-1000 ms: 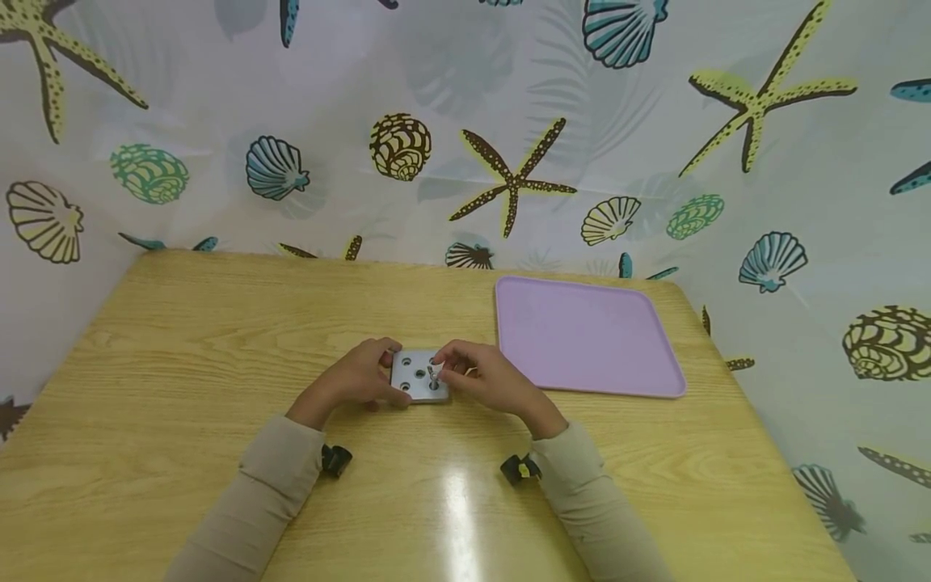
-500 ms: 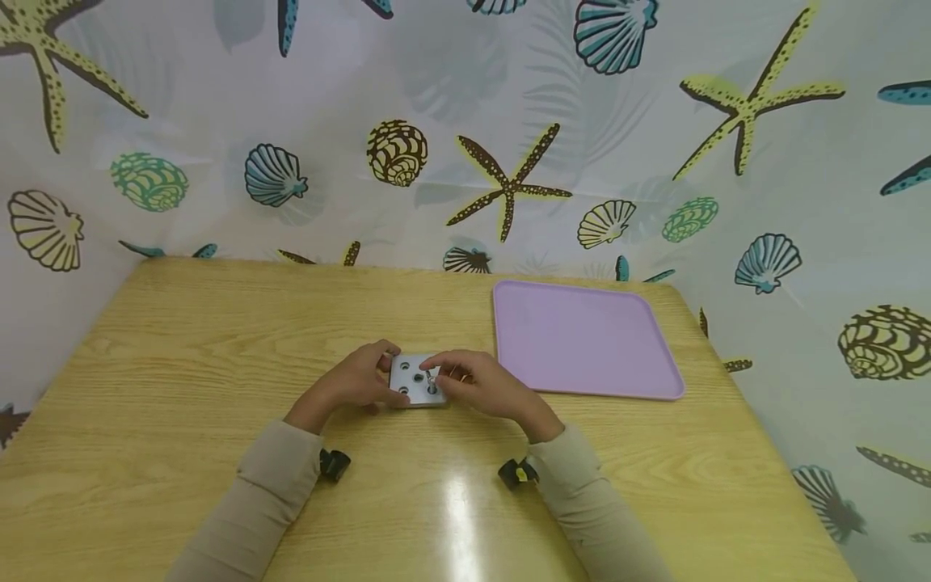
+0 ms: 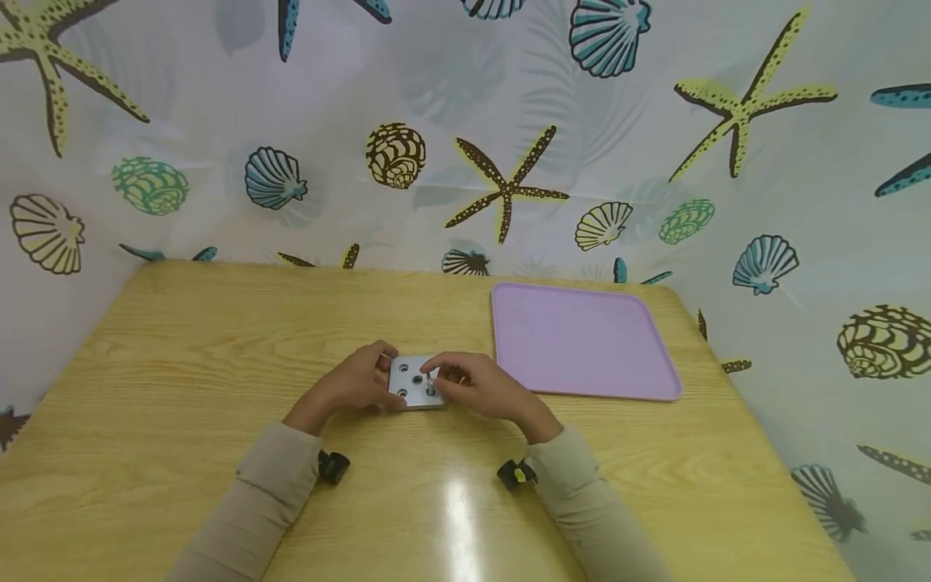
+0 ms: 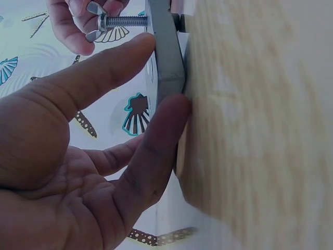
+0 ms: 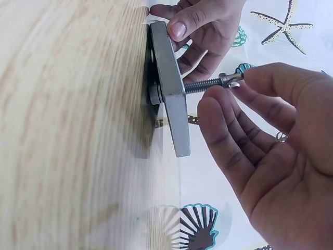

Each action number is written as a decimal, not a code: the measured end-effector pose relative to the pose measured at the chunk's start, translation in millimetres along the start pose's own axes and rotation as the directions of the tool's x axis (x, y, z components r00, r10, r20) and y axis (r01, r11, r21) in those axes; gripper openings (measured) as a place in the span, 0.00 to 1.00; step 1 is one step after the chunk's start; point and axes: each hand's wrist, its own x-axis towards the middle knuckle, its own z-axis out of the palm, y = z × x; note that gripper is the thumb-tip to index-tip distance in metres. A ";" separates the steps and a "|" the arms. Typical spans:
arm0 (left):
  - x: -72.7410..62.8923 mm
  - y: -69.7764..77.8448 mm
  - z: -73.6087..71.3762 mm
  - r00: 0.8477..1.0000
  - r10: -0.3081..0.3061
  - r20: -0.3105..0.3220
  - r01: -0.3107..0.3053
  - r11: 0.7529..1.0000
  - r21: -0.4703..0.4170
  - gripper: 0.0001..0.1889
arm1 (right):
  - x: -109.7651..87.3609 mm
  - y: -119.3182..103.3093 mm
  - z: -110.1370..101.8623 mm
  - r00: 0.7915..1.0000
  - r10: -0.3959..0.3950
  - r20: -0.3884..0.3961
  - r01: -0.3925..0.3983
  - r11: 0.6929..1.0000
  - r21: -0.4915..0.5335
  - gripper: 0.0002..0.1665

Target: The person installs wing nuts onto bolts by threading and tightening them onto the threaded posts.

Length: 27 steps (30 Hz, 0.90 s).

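A silver metal plate with several holes lies tilted, close over the wooden table. My left hand holds it by its left side, with thumb and fingers at its edges. Through the plate's near right hole stands a wing screw, its threaded shank partly above the surface and its end showing underneath. My right hand pinches the wing head between thumb and forefinger, the other fingers curled beside it. In the left wrist view the wing screw sticks out squarely from the plate.
A flat lilac tray lies on the table to the right, beyond the right hand. Behind and to the right hangs a white curtain printed with shells and starfish. A small black camera is strapped at the right wrist.
My right forefinger has swung left across the wing screw and the right hand's fingers have shifted on its head. The left hand and the plate keep their place; the head view tilts slightly.
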 end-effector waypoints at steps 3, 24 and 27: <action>0.4 -1.3 0.5 1.000 -0.003 0.006 0.003 1.000 -0.001 0.43 | -1.2 -0.2 0.4 1.000 0.005 -0.004 -0.005 1.000 0.002 0.16; 1.1 -2.9 0.1 1.000 -0.004 -0.005 0.004 1.000 0.014 0.43 | -0.4 5.0 -1.0 0.999 0.017 -0.032 -0.017 1.000 0.006 0.14; 1.1 -0.9 -0.7 1.000 -0.009 -0.009 0.010 1.000 0.023 0.43 | 0.0 4.7 -2.1 0.999 0.017 -0.040 -0.016 1.000 0.014 0.14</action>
